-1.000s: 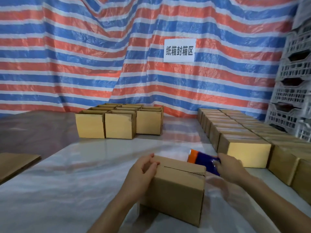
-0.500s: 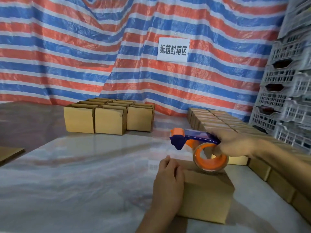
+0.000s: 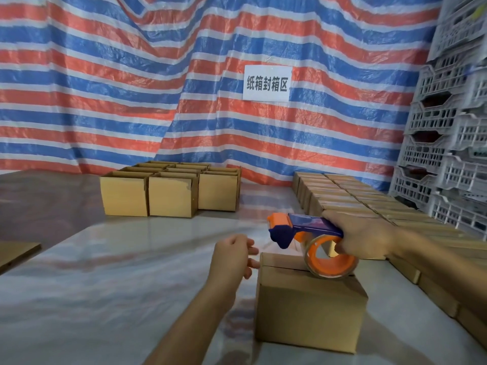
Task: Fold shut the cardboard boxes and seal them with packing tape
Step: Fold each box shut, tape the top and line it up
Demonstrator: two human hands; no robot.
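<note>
A closed cardboard box [image 3: 308, 304] stands on the table in front of me. My right hand [image 3: 366, 238] grips a blue and orange tape dispenser [image 3: 303, 230] with its tape roll [image 3: 330, 258] touching the box's top near the far right side. My left hand [image 3: 232, 255] hovers just left of the box, fingers loosely curled, holding nothing and not touching the cardboard.
Several open boxes [image 3: 168, 191] stand at the back left. Rows of closed boxes [image 3: 350, 198] run along the right side. White plastic crates [image 3: 448, 143] are stacked at far right. A flat cardboard sheet [image 3: 15, 252] lies at the left edge. A striped tarp [image 3: 158, 75] hangs behind.
My left hand has lifted off the box and drawn away to its left. The dispenser stays on the box top, held by my right hand.
</note>
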